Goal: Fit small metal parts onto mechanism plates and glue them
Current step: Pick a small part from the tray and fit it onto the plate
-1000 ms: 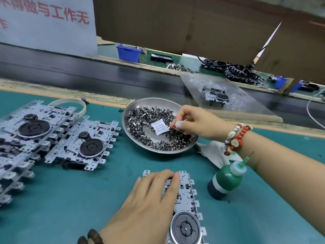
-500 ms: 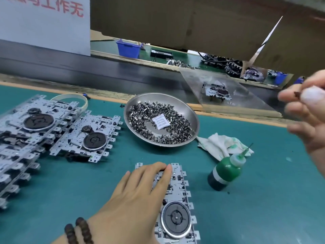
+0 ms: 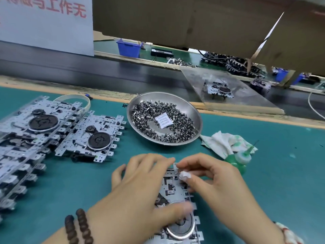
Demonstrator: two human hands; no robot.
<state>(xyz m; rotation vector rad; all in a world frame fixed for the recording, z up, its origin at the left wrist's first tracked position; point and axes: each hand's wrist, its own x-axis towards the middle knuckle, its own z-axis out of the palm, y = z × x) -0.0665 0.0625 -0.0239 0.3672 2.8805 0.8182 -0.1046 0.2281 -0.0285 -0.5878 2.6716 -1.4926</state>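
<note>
Plate [image 3: 173, 189] lies nearest me, this side of the parts dish [image 3: 197, 120]. My left hand [image 3: 140, 187] presses it flat; my right hand [image 3: 216, 182] pinches something tiny, hidden, at its far edge. Seat squarely before gluing.

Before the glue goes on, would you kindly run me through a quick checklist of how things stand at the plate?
1. Plate steadied: ok, the left hand lies flat on it.
2. Part in grip: cannot tell; the right hand has curled fingers at the plate's top edge, and a bandaged fingertip hides anything pinched.
3. Part seated: cannot tell, fingers cover the spot.
4. Glue bottle in reach: ok, upright just right of the hands, nozzle up.
5. Rag handy: ok, beside the bottle.
6. Part supply: ok, dish holds plenty.
</note>
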